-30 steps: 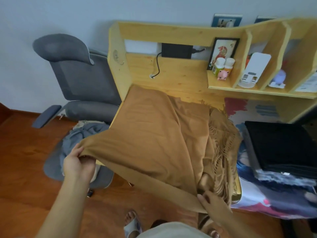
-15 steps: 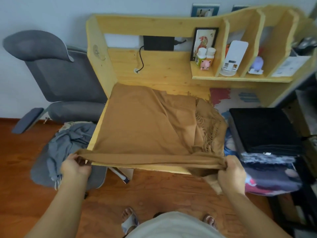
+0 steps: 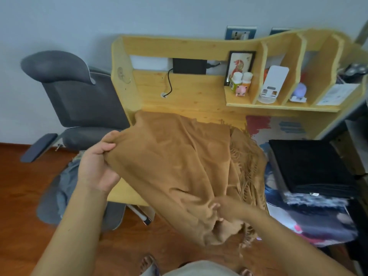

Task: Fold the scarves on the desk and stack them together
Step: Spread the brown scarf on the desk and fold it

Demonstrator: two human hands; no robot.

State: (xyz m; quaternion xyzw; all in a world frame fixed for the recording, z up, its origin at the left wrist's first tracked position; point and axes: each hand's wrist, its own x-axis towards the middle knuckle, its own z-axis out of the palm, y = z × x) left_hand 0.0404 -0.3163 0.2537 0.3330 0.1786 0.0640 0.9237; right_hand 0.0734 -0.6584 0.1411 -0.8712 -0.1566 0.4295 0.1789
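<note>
Here the left hand (image 3: pixel 97 166) pinches an edge of the tan fringed scarf (image 3: pixel 179 166) between thumb and curled fingers, lifting that side above the pine desk (image 3: pixel 189 94); the right hand (image 3: pixel 229 212) grips the bunched near end of the same scarf, fingers closed into the cloth at the desk's front edge; the far part of the scarf lies spread on the desktop, its fringe (image 3: pixel 249 166) trailing along the right side; just beside it on the right sits a folded black scarf (image 3: pixel 310 166) atop a patterned one; a grey cloth (image 3: pixel 65 182) is heaped on the seat of the grey office chair (image 3: pixel 79 100) left of the desk.
</note>
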